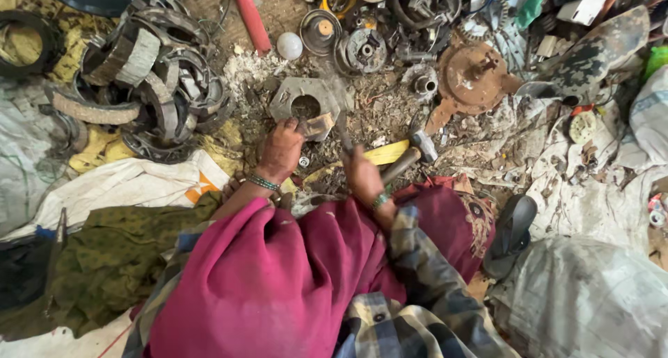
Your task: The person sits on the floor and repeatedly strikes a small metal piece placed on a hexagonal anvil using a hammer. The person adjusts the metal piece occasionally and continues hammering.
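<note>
While left hand (pixel 280 151) is pinching scrap (pixel 318 126) on plate (pixel 300 96) | right hand (pixel 363 176) is gripping hammer (pixel 410 154) | I'm fearing a glancing blow hitting fingers.

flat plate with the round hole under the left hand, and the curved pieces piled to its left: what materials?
Plate: looks like cast or stamped metal, dull grey, matt, dusty, with a clean round bore. Curved pieces: seemingly dark metal arcs with a pale, rough, fibrous-looking lining on the outer faces; hard to confirm. The left hand presses a small piece against the plate.

Debris-strewn dirt floor (pixel 390 114) under curved brake shoes (pixel 149 86), rusty disc (pixel 476 76), white sacking (pixel 125 184).
</note>
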